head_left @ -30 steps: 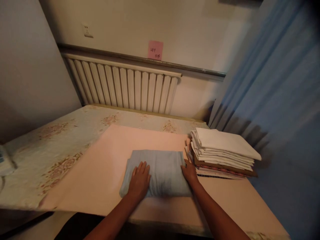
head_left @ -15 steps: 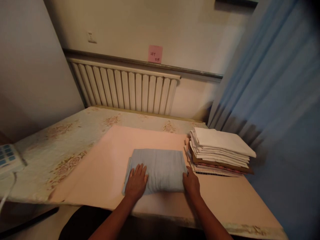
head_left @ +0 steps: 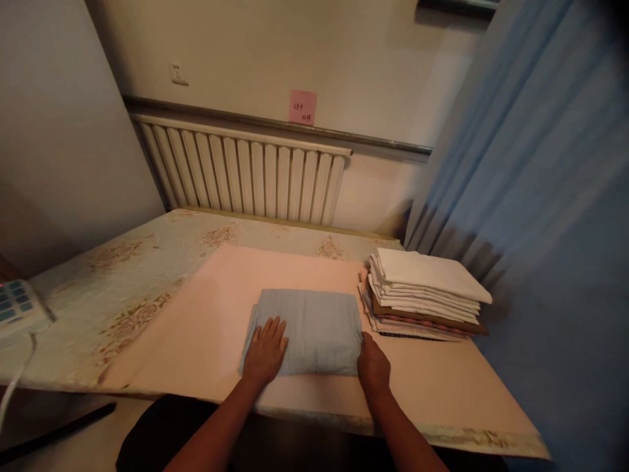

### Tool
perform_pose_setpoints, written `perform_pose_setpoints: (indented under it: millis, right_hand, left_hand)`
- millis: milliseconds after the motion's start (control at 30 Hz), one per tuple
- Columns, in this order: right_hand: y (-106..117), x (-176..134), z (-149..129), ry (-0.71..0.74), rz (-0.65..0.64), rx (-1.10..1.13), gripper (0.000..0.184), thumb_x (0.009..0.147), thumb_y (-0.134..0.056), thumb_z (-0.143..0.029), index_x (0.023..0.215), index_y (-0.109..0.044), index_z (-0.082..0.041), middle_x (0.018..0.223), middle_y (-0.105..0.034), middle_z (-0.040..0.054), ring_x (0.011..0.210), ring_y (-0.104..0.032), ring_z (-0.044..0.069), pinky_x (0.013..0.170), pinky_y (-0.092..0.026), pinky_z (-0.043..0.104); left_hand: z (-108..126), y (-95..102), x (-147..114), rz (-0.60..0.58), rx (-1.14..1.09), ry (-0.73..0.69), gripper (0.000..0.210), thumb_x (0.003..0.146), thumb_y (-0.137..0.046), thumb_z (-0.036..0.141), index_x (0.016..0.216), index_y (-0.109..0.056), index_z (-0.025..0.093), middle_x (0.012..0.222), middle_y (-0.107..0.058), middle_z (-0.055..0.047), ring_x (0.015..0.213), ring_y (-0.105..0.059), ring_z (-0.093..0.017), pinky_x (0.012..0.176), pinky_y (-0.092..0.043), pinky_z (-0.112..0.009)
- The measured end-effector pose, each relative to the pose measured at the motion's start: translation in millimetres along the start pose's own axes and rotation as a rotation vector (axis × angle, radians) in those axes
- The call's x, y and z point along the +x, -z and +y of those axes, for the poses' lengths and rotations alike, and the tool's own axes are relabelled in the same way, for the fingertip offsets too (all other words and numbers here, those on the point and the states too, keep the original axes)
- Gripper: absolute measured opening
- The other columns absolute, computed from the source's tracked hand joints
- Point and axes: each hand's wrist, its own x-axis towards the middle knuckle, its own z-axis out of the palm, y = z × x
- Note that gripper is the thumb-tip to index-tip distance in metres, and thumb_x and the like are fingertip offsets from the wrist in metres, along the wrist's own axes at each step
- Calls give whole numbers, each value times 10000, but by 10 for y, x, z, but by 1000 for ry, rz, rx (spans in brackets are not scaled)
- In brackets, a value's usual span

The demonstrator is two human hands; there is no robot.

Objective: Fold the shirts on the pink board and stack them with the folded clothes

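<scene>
A light-blue folded cloth (head_left: 319,331) lies flat on a pink sheet near the front of the table. My left hand (head_left: 266,351) rests flat on the cloth's left part, fingers stretched out. At the cloth's right edge, my right hand (head_left: 374,364) is closed with its fingers curled around the border; the fingertips are partly hidden. To the right stands a stack of folded cloths (head_left: 430,278), white ones on top and brown and patterned ones beneath.
The pink sheet (head_left: 211,308) covers part of a flowered tablecloth (head_left: 137,252). A white device with bluish keys (head_left: 19,305) and a cord sits at the left edge. Behind the table is a radiator (head_left: 246,174); a blue curtain (head_left: 540,196) hangs on the right.
The folded cloth's front edge and surface look smoother and straighter. My right hand has curled further around its right edge. The view has shifted slightly.
</scene>
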Motion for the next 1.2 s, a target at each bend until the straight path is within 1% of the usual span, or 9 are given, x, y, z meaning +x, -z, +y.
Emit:
perform_pose_setpoints:
  millis: [167,267,333,400,533,633,700,900,1200]
  right_hand:
    - [59,3,16,6,2,-46,393,932,-283,-154,1233,-536,-150,1011,-664,133,891,-644,224,739,-432,306]
    - [114,21,-91,88,171,-40,335,933,-315,-187,1134,-579,-139,1054,-642,151,992,-595,248,844,-422,351]
    - [105,34,-238,200,290,11,350,937,-319,-199,1173,-563,-115,1187,-601,178,1125,-533,265,945,-392,399]
    - [46,31,-439,332,333,82,387,949,-313,-213,1248,-524,-88,1294,-548,189,1225,-472,258,1014,-362,418]
    - [-149,-42,-801,560,185,123,410,958,-363,-254,1323,-500,-124,1400,-483,149,1326,-396,238,1090,-305,421]
    - [-250,-110,-863,589,38,84,413,955,-411,-311,1336,-503,-181,1438,-459,98,1360,-355,252,1115,-259,468]
    - [-270,-130,-813,581,-8,58,431,953,-427,-356,1353,-487,-207,1464,-429,70,1379,-323,255,1125,-233,485]
    - [-250,-86,-630,538,-17,0,496,958,-397,-442,1399,-439,-218,1495,-382,64,1397,-290,259,1135,-193,488]
    - [-217,-61,-478,485,-8,-62,503,955,-395,-415,1398,-442,-181,1475,-409,90,1388,-308,277,1119,-215,491]
  left_hand:
    - [-6,-24,-3,8,26,-6,478,968,-302,382,1383,-453,196,1454,-454,-96,1379,-343,-261,1101,-266,-487]
    - [-9,-49,0,7,36,-9,484,969,-303,388,1380,-460,186,1448,-461,-101,1377,-344,-263,1101,-268,-489]
    - [-11,-61,1,11,38,-8,483,968,-309,386,1379,-462,184,1446,-463,-103,1377,-346,-262,1103,-266,-487]
    - [-11,-64,2,14,39,-7,483,967,-316,384,1381,-461,185,1447,-462,-102,1377,-346,-261,1105,-262,-484]
    - [-2,-36,0,13,37,-8,478,967,-322,381,1389,-453,198,1452,-456,-94,1379,-344,-259,1107,-259,-480]
    - [7,-10,0,-1,37,-2,474,968,-323,384,1390,-452,211,1454,-456,-81,1378,-347,-252,1110,-257,-473]
    - [10,-5,1,-10,39,2,477,970,-315,386,1393,-447,210,1459,-450,-78,1380,-342,-250,1114,-252,-473]
    - [-4,-28,9,-31,27,3,497,974,-293,400,1407,-431,199,1477,-422,-79,1393,-315,-258,1120,-233,-483]
    - [-179,7,-41,-92,35,60,534,968,-284,445,1439,-379,211,1502,-385,-54,1408,-278,-271,1124,-211,-501]
